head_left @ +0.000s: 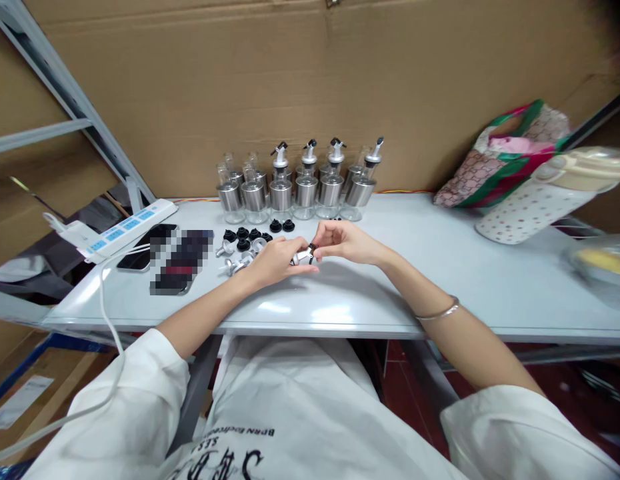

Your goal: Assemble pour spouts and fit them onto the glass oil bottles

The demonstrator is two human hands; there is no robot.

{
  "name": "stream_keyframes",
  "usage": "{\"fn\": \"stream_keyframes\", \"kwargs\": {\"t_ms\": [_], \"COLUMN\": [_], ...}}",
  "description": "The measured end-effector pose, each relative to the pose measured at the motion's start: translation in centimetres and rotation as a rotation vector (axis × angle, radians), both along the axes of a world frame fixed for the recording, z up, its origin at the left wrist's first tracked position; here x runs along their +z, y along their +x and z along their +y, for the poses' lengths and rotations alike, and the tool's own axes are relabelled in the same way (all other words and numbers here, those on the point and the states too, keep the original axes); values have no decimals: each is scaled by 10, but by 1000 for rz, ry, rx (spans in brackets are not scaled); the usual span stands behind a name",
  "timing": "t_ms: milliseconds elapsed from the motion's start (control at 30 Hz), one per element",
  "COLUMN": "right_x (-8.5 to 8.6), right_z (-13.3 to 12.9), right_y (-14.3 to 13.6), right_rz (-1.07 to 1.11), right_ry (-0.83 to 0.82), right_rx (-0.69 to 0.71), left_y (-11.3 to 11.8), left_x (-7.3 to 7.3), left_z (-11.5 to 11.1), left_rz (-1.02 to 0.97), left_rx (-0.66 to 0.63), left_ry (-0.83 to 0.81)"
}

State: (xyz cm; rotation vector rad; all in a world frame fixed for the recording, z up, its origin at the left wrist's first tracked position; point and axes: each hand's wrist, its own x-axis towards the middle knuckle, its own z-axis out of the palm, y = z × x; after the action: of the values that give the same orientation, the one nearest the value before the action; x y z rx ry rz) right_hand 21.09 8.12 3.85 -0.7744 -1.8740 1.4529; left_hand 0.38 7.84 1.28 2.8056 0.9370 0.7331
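Observation:
Between my two hands, above the front half of the table, is a silver pour spout (303, 255) with a black flap at its tip. My left hand (277, 260) is closed round the spout's base. The fingers of my right hand (343, 241) pinch the black flap end. Just left of my left hand lie several loose silver spouts (235, 265) and several black stoppers (243, 235). Behind them stand rows of glass bottles with steel sleeves (281, 196); several in front carry spouts, such as the silver spout (336, 152) with a black flap.
A white power strip (133, 230) with a cable and a dark phone (149, 247) lie at the left, beside a pixelated object (183, 263). At the right stand a dotted white thermos jug (535, 203), a patterned bag (495, 157) and a blurred clear container (603, 267). Cardboard (290, 73) rises behind the table.

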Motion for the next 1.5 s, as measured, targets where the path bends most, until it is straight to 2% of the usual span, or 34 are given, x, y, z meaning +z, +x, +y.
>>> {"fn": "stream_keyframes", "kwargs": {"t_ms": [500,1100,1500], "right_x": [-1,-1,0], "right_z": [-1,-6,-4], "right_y": [-2,-10,-10], "right_rz": [8,87,63], "right_ry": [-60,-102,-90], "right_rx": [-42,-137,-156], "left_y": [1,3,4], "left_x": [-3,-2,-7], "left_z": [0,-5,-6], "left_rz": [-59,-228,-202], "left_rx": [15,-18,-6], "left_ry": [-8,-158,-196]}}
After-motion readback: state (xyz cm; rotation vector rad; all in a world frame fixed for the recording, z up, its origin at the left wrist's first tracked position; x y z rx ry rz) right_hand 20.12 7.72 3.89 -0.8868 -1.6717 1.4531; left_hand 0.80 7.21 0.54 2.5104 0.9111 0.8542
